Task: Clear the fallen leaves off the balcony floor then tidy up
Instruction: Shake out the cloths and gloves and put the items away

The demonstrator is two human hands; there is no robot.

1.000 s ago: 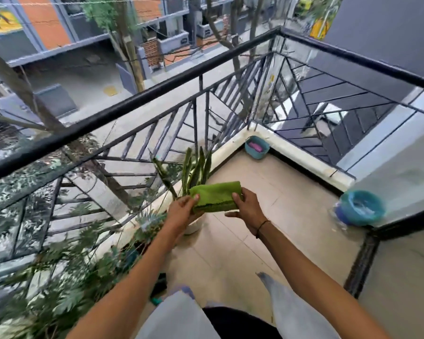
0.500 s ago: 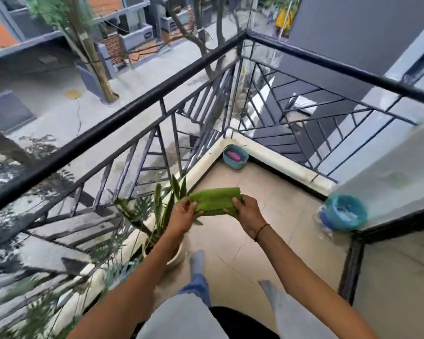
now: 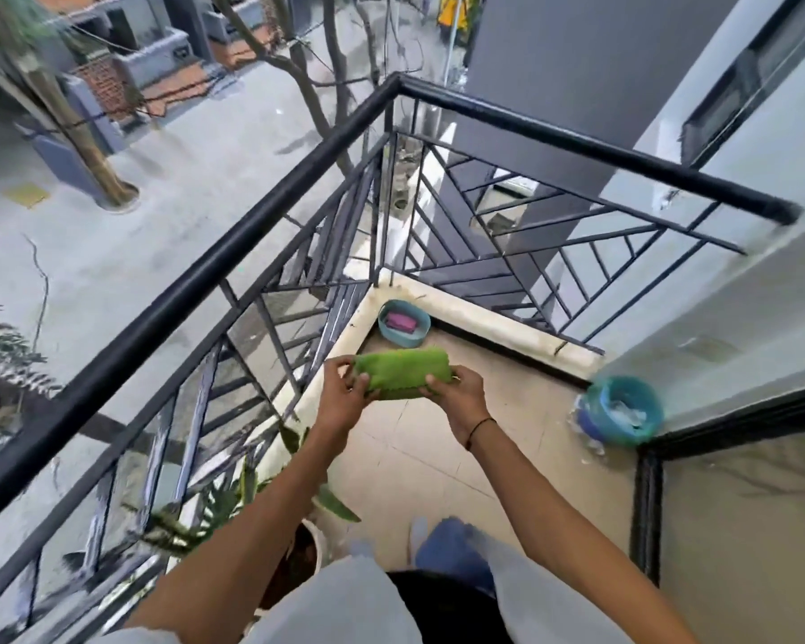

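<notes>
Both hands, left hand [image 3: 345, 395] and right hand [image 3: 456, 395], grip the folded green cloth [image 3: 403, 371] just inside the railing [image 3: 233, 267] corner; the blue bowl's [image 3: 621, 413] contents are blurred.

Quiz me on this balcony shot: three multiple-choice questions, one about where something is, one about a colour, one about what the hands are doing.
1. Where is the small teal tub with the pink thing inside?
A. in the railing corner of the floor
B. on the handrail
C. in the person's lap

2. What colour is the cloth?
A. red
B. green
C. white

3. How is the cloth held?
A. it lies on the floor
B. by one hand only
C. by both hands, one at each end

Answers:
1 A, it sits where the two railing runs meet.
2 B, it is plainly green.
3 C, the left hand and right hand each grip an end.
</notes>
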